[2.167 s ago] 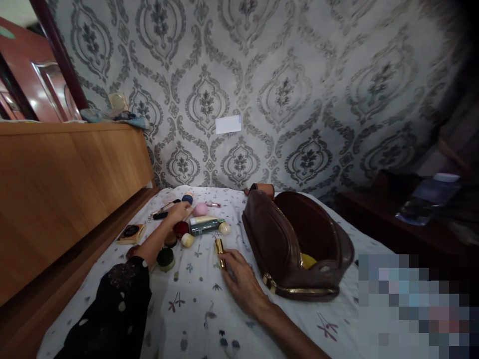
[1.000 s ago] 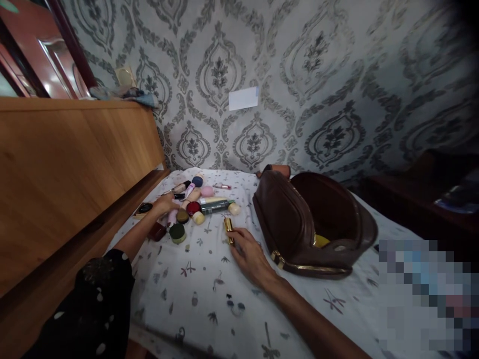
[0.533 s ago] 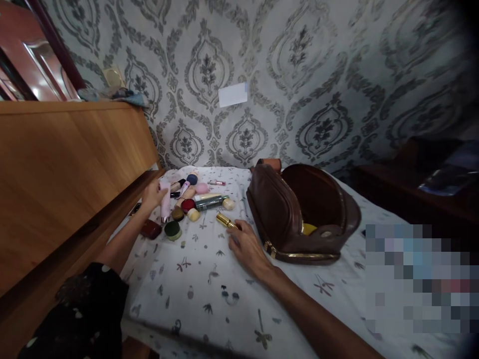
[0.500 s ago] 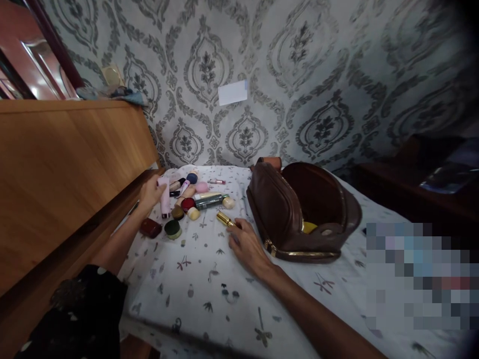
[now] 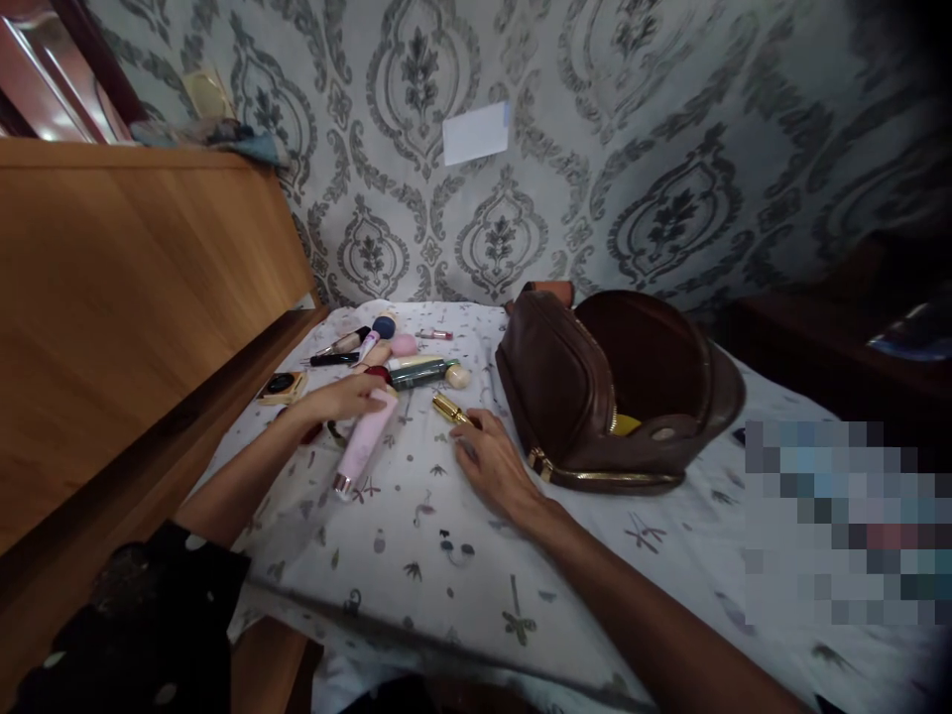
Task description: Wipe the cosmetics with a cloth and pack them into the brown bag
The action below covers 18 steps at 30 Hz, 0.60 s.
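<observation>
My left hand (image 5: 346, 399) is closed on the upper end of a pink tube (image 5: 364, 446) with a shiny metallic cap pointing toward me. Under and behind that hand lie makeup items, some partly hidden by it. A gold lipstick-like tube (image 5: 449, 408) is between the fingers of my right hand (image 5: 495, 458), low over the printed cloth. Just beyond the two hands are a dark green tube (image 5: 422, 374), a cream-coloured round item (image 5: 456, 376) and a pink sponge (image 5: 403, 344). Right of my right hand stands an open brown bag (image 5: 550, 387) with something yellow (image 5: 626, 424) inside.
A wooden panel (image 5: 149, 258) borders the left side. Patterned wallpaper (image 5: 402, 198) rises behind, with a white paper (image 5: 476, 134) on it. Near the panel sits a compact with a black round centre (image 5: 281, 383). A blurred patch covers the right side of the cloth.
My left hand has brought the pink tube rightward and nearer to me, uncovering the compact by the panel. My right hand still holds the gold tube in nearly the same place. The view has tilted down slightly.
</observation>
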Available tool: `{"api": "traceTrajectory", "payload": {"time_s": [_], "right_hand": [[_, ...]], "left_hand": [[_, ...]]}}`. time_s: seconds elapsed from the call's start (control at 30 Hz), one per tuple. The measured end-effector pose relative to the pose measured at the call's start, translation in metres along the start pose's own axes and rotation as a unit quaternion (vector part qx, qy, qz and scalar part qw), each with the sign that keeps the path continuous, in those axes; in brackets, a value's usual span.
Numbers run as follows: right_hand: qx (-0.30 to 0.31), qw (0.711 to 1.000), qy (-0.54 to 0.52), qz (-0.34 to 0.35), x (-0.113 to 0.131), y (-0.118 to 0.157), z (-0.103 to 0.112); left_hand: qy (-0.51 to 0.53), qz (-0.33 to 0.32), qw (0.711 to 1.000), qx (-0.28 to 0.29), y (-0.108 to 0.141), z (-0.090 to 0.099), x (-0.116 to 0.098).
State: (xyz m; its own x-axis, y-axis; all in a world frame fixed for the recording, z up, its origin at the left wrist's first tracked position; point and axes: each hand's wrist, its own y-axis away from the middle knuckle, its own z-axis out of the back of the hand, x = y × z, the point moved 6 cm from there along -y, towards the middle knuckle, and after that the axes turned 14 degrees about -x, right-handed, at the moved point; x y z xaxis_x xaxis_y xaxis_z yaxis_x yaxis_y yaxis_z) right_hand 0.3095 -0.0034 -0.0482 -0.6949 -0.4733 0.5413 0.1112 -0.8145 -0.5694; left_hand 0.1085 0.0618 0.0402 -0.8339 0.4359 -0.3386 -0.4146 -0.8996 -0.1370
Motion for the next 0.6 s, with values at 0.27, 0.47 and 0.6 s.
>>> {"api": "traceTrajectory", "payload": {"time_s": [0.27, 0.47, 0.6], "right_hand": [[-0.05, 0.998, -0.027, 0.04, 0.013, -0.001, 0.011], [0.019, 0.989, -0.103, 0.108, 0.038, 0.004, 0.015], [0.071, 0.988, -0.081, 0.111, 0.035, 0.007, 0.008]], "left_hand": [[-0.083, -0.018, 0.996, -0.003, 0.002, 0.017, -0.023], [0.065, -0.133, 0.989, -0.002, 0.022, -0.027, -0.074], [0.098, -0.034, 0.987, -0.123, 0.028, -0.026, -0.044]]}}
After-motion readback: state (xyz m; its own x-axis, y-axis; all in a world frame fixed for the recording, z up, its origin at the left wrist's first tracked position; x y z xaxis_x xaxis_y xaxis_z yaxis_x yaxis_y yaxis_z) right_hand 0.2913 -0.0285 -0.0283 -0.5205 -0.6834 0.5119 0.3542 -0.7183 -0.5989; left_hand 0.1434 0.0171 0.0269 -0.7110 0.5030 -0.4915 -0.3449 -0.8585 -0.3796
